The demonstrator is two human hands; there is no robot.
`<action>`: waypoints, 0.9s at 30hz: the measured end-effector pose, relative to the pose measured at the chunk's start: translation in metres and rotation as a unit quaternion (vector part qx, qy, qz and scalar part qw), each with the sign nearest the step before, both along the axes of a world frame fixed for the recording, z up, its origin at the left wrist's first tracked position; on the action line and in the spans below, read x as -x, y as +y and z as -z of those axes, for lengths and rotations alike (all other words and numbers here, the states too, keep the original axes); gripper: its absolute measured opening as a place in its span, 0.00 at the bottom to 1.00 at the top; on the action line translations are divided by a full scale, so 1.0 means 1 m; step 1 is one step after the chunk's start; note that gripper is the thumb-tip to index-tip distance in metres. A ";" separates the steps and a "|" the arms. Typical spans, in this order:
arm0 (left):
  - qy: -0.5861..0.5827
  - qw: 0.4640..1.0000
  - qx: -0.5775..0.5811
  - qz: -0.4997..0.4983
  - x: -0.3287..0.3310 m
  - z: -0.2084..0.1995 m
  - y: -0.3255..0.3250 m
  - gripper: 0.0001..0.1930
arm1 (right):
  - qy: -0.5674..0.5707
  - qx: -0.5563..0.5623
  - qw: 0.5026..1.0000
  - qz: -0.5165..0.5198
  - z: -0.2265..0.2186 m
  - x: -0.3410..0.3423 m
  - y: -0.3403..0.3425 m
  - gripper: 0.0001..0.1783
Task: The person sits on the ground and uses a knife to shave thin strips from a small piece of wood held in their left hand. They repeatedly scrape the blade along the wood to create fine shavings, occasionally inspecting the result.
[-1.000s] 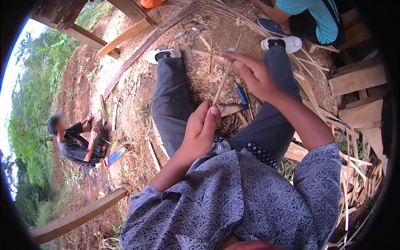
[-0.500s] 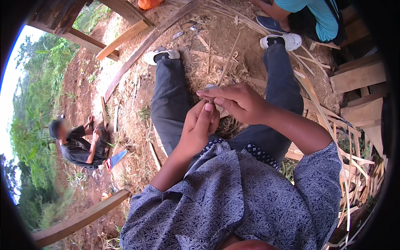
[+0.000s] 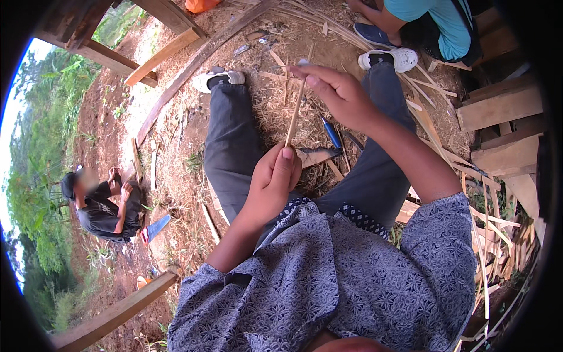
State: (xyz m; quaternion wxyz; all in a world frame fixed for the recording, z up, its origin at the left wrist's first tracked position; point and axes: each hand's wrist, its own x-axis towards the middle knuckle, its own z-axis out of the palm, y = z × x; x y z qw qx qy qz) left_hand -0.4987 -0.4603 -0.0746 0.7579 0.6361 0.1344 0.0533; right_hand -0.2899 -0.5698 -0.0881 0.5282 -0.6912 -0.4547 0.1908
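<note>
My left hand (image 3: 275, 173) is closed round the near end of a thin wooden stick (image 3: 297, 108), its thumb lying along the top. The stick points away from me and slightly right, between my knees. Farther along it, my right hand (image 3: 337, 94) has its fingers pressed together over the stick. A small pale grey piece (image 3: 302, 61), of a kind I cannot make out, shows at those fingertips. On the ground beyond my lap lies a blue-handled tool (image 3: 332, 134), close to a flat piece of wood (image 3: 316, 157).
Wood shavings (image 3: 281, 120) litter the ground between my legs. Long thin strips (image 3: 489, 234) are heaped at my right, near stacked planks (image 3: 501, 108). A person in black (image 3: 108, 205) sits at the left; another in turquoise (image 3: 425, 23) sits far right. A wooden beam (image 3: 117, 311) crosses the lower left.
My right hand has slid away from my left along the stick, the pale grey piece moving with it. More of the stick and the blue-handled tool now show.
</note>
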 end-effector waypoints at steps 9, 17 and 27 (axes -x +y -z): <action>-0.013 1.000 -0.008 -0.015 0.002 -0.004 0.006 0.20 | -0.052 0.027 0.998 -0.036 -0.007 0.004 0.006 0.18; -0.022 0.999 -0.045 -0.004 0.005 -0.009 0.003 0.20 | -0.086 0.032 0.996 0.007 -0.036 -0.019 -0.005 0.17; -0.041 0.997 -0.066 0.010 0.015 -0.020 -0.002 0.20 | -0.157 0.047 0.986 -0.021 -0.053 -0.025 -0.013 0.25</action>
